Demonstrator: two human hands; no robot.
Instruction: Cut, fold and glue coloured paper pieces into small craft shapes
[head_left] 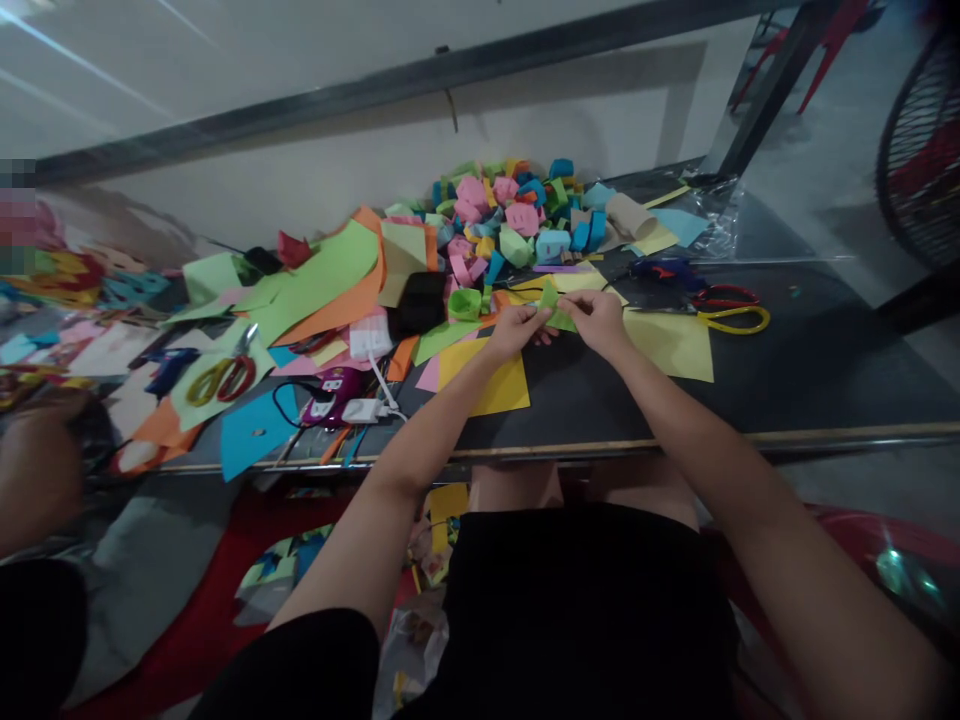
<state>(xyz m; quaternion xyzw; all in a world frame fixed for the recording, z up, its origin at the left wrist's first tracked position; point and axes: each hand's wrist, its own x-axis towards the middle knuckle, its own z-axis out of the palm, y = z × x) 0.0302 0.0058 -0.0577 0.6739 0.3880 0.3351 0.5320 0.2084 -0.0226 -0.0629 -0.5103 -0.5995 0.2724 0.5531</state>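
Both hands meet over the dark table around a small piece of green paper. My left hand pinches its left side between thumb and fingers. From the right, the fingertips of my right hand grip the paper's other edge. Under my left forearm lies a yellow paper sheet. A pale yellow sheet rests beside my right wrist. Just left of the hands sits a green folded paper piece. Behind them is a heap of folded paper shapes in pink, blue, green and yellow.
Red-and-yellow scissors and a dark blue tool lie to the right. Leftward are a purple power strip, more scissors and large coloured sheets. A co-worker's arm shows at far left. A fan stands at right.
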